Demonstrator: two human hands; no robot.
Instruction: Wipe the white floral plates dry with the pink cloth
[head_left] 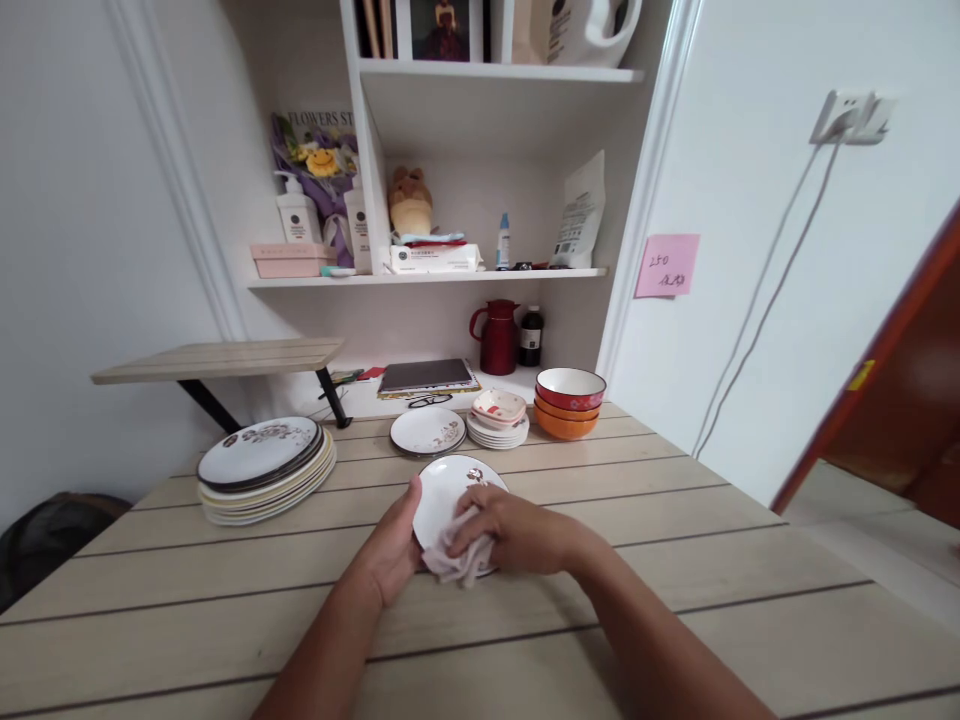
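My left hand [396, 545] grips the left rim of a white plate [442, 490] with a brown floral print and dark edge. The plate is tilted, held above the front middle of the table. A crumpled pale pink cloth [461, 555] is bunched under the fingers of my right hand [517, 525] and pressed against the plate's lower face. Part of the print and the right rim is hidden by that hand. Just behind lies a similar floral plate [426, 430], resting on at least one more.
A tall plate stack [262, 455] stands left, near a small raised shelf [225, 358]. At the back are small plates [497, 435] topped by a patterned dish [499, 407], stacked red and orange bowls [568, 405], eyeglasses [430, 400], a laptop-like slab [426, 374] and a red jug [499, 338].
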